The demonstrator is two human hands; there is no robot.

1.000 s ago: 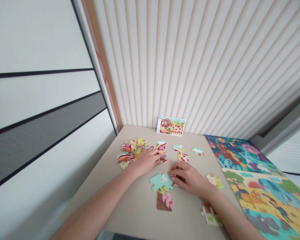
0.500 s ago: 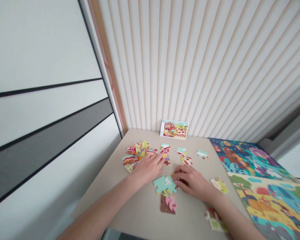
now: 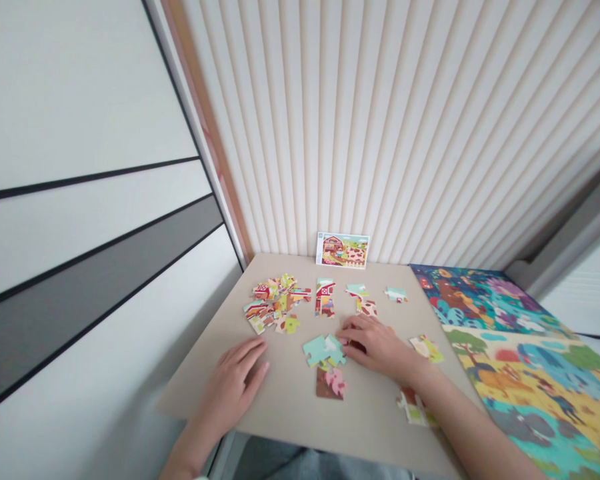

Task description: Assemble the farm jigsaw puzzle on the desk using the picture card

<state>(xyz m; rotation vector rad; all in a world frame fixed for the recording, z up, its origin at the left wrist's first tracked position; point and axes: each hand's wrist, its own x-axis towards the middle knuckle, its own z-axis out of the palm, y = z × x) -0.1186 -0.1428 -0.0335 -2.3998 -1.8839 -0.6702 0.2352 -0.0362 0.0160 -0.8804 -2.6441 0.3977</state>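
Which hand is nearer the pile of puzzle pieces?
Left. The left hand rests on the table just in front of the pile, not touching it; the right hand lies farther off, right of the teal pieces.

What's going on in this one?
A person is working with jigsaw pieces on a beige table using bare hands. The right hand has its fingertips on a small, partly hidden piece beside joined teal pieces, and the left hand rests on the table, holding nothing. A heap of loose pieces lies to the left, a small farm picture card stands against the wall, and a large colourful picture lies at the right.
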